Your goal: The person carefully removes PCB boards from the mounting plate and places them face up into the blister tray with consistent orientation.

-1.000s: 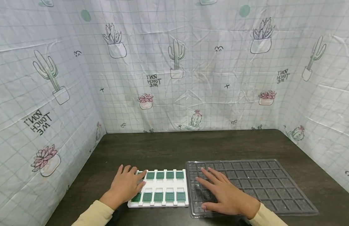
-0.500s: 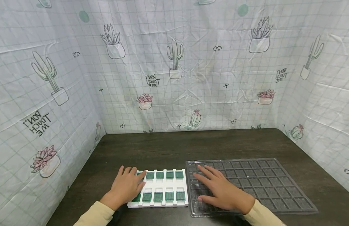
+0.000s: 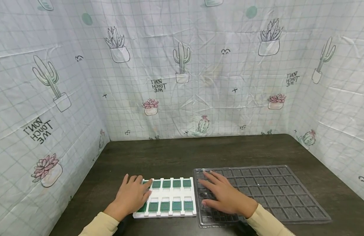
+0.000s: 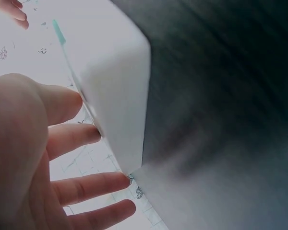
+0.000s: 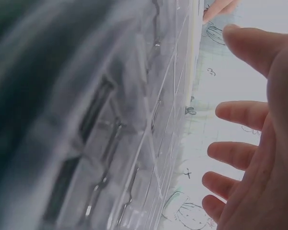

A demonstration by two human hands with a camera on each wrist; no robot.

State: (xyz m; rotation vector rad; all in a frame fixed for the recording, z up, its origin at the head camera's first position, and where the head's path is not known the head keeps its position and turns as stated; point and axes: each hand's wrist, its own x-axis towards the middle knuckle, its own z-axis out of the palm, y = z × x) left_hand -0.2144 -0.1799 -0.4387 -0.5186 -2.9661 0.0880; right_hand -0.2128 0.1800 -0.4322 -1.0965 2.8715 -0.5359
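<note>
My left hand (image 3: pixel 130 196) lies over the left end of a white tray (image 3: pixel 170 193), its thumb and fingers spread at the tray's edge in the left wrist view. Two rows of green circuit boards (image 3: pixel 165 206) sit in the tray's slots; the leftmost ones are partly hidden by that hand. To the right is a clear plastic tray (image 3: pixel 268 191) with a grid of compartments. Above its left part hovers my right hand (image 3: pixel 229 198), fingers spread and holding nothing; the right wrist view shows a gap between the fingers (image 5: pixel 237 155) and the tray.
Both trays stand side by side on a dark wooden table (image 3: pixel 176 154), a narrow gap between them. A white curtain (image 3: pixel 211 65) printed with cacti closes off the back and both sides.
My right hand has shifted left over the clear tray, toward the white one. The left hand stays in place at the white tray.
</note>
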